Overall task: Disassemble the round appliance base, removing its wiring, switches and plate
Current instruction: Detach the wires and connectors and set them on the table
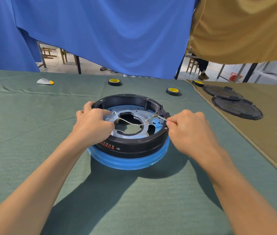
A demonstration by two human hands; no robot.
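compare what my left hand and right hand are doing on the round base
The left hand grips the left rim of the black base, thumb outside and fingers inside; the right hand sits outside the right rim. The left hand holds the base itself; the right hand pinches a thin metal tool aimed at a wire terminal. Both hands are curled and work at the rim.

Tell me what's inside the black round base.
A metal plate with a central opening, and white wires crossing it. The left hand covers its left part, hiding what lies beneath.
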